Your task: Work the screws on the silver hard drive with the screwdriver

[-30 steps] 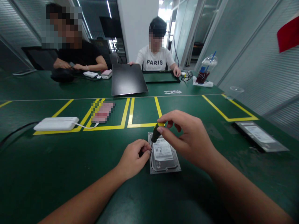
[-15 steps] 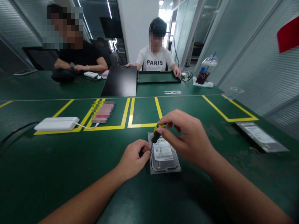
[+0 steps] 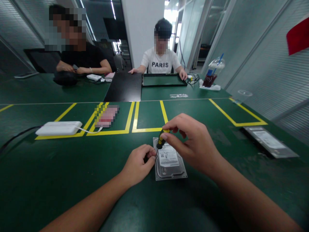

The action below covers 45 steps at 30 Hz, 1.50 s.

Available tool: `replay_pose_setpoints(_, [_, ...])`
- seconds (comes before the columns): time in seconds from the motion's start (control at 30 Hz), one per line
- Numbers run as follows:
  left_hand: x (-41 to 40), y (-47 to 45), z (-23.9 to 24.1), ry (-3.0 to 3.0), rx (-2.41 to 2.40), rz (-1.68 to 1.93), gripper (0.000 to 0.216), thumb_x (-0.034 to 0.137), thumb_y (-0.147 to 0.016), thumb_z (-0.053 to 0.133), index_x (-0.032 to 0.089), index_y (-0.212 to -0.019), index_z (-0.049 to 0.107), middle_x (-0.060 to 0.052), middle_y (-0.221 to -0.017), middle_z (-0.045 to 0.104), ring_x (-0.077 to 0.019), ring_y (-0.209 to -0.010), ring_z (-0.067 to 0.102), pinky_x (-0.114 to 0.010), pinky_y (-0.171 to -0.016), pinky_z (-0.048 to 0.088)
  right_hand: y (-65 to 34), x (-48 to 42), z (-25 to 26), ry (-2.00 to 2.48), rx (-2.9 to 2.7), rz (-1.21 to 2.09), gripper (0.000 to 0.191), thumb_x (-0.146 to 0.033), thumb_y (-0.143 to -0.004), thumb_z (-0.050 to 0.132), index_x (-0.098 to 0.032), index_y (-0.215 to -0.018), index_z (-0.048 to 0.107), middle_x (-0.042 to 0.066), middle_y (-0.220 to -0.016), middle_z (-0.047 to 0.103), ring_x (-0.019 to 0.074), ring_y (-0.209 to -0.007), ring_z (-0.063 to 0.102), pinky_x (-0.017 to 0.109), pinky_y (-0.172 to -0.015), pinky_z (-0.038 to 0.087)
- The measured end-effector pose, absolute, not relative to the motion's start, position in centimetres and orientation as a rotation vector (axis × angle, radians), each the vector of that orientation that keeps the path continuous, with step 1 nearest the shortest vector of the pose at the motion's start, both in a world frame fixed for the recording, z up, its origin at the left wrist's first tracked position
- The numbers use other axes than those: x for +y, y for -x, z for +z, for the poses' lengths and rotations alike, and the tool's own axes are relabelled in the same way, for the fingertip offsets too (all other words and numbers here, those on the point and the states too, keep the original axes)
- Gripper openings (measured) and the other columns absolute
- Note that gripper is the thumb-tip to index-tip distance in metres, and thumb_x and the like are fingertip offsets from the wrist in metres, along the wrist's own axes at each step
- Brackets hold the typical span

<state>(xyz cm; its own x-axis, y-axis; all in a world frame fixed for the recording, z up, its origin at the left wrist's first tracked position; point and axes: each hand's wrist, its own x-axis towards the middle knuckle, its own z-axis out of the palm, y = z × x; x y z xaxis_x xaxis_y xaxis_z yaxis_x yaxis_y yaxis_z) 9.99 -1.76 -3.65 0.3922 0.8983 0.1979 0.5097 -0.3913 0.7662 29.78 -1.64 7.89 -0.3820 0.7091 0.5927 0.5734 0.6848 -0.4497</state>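
A silver hard drive (image 3: 169, 171) with a white label lies flat on the green table in front of me. My right hand (image 3: 193, 141) pinches the black and yellow handle of a small screwdriver (image 3: 160, 141). The screwdriver leans slightly, its thin shaft pointing down at the drive's left edge; the tip itself is hard to make out. My left hand (image 3: 140, 162) is closed at that same edge, thumb and fingertips gripping the drive's side close to the shaft. What lies inside its curled fingers is hidden.
Another hard drive (image 3: 269, 140) rests on the right. To the left are a white power adapter (image 3: 59, 128) and a blurred pink phone (image 3: 107, 116). Yellow tape (image 3: 147, 130) marks the table. Across it, two people sit near a black panel (image 3: 124, 87) and a frame (image 3: 165, 85).
The screwdriver handle has turned a little in my right fingers, showing its yellow patches differently. My left hand stays put. Across the table, a person's hand has lowered the black panel slightly.
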Motion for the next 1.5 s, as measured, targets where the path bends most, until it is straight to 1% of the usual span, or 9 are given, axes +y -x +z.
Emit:
replay_pose_setpoints(0.13, [-1.67,-10.00,-3.75,-2.038,1.202,0.825,0.007,0.012,-0.082,0.056,0.019,-0.081,0.059,0.002,-0.077,0.056,-0.0144,-0.072,0.054,-0.027,-0.067,0.040,-29.85,-1.68,7.76,0.958,-2.093,0.203,0.006,-0.020,-0.089,0.062,-0.016,-0.092,0.065,0.001,-0.085,0.063,0.0122,-0.078,0.054,0.026,-0.069,0.042])
replay_pose_setpoints(0.4, [-1.80,-10.01,-3.56,-2.040,1.202,0.824,0.007,0.012,-0.082,0.056,0.019,-0.080,0.059,0.002,-0.075,0.056,-0.0143,-0.071,0.053,-0.027,-0.066,0.039,-29.90,-1.74,7.74,0.944,-2.081,0.199,0.011,-0.014,-0.086,0.061,-0.013,-0.095,0.065,0.002,-0.086,0.065,0.0119,-0.077,0.056,0.026,-0.069,0.043])
replay_pose_setpoints(0.6, [-1.75,-9.96,-3.54,-2.047,1.190,0.836,0.007,0.012,-0.082,0.056,0.019,-0.081,0.059,0.002,-0.077,0.056,-0.0145,-0.071,0.053,-0.027,-0.067,0.039,-29.69,-1.64,7.81,0.948,-2.084,0.200,0.010,-0.023,-0.089,0.064,-0.013,-0.091,0.067,0.002,-0.084,0.063,0.0120,-0.079,0.055,0.026,-0.070,0.042])
replay_pose_setpoints(0.73, [-1.75,-9.93,-3.64,-2.043,1.196,0.835,0.007,0.013,-0.082,0.056,0.019,-0.081,0.059,0.002,-0.076,0.056,-0.0145,-0.071,0.053,-0.027,-0.067,0.039,-29.76,-1.51,7.72,0.940,-2.081,0.195,0.007,-0.019,-0.088,0.063,-0.014,-0.091,0.066,0.001,-0.083,0.063,0.0109,-0.078,0.055,0.025,-0.068,0.042])
replay_pose_setpoints(0.87, [-1.81,-9.92,-3.72,-2.038,1.199,0.822,0.007,0.013,-0.083,0.057,0.019,-0.082,0.060,0.002,-0.077,0.057,-0.0145,-0.071,0.054,-0.027,-0.067,0.039,-29.92,-1.64,7.66,0.934,-2.070,0.200,0.009,-0.016,-0.086,0.063,-0.014,-0.095,0.065,0.001,-0.084,0.064,0.0103,-0.076,0.055,0.024,-0.066,0.042])
replay_pose_setpoints(0.97, [-1.80,-9.94,-3.77,-2.037,1.199,0.822,0.007,0.013,-0.083,0.057,0.019,-0.082,0.060,0.002,-0.077,0.057,-0.0144,-0.072,0.054,-0.027,-0.067,0.040,-29.93,-1.74,7.76,0.932,-2.076,0.206,0.010,-0.014,-0.085,0.061,-0.013,-0.094,0.065,0.001,-0.084,0.064,0.0105,-0.076,0.055,0.024,-0.067,0.042])
replay_pose_setpoints(1.2, [-1.83,-9.86,-3.82,-2.040,1.201,0.828,0.006,0.013,-0.082,0.057,0.019,-0.080,0.059,0.002,-0.075,0.056,-0.0146,-0.071,0.053,-0.027,-0.066,0.039,-29.73,-1.66,7.84,0.971,-2.074,0.229,0.010,-0.023,-0.088,0.065,-0.014,-0.092,0.068,0.003,-0.086,0.064,0.0132,-0.082,0.055,0.027,-0.072,0.043])
replay_pose_setpoints(1.33, [-1.85,-9.85,-3.91,-2.042,1.202,0.828,0.006,0.013,-0.083,0.057,0.019,-0.082,0.059,0.002,-0.076,0.056,-0.0147,-0.071,0.053,-0.027,-0.067,0.039,-29.79,-1.67,7.82,0.958,-2.073,0.217,0.007,-0.020,-0.089,0.064,-0.014,-0.088,0.067,0.002,-0.083,0.063,0.0123,-0.080,0.056,0.026,-0.072,0.043])
replay_pose_setpoints(1.5, [-1.78,-9.87,-3.99,-2.033,1.206,0.825,0.007,0.013,-0.083,0.056,0.019,-0.081,0.059,0.002,-0.077,0.056,-0.0147,-0.072,0.054,-0.027,-0.067,0.039,-29.86,-1.74,7.83,0.946,-2.069,0.204,0.006,-0.017,-0.087,0.063,-0.015,-0.091,0.066,0.002,-0.084,0.065,0.0119,-0.079,0.056,0.026,-0.070,0.043])
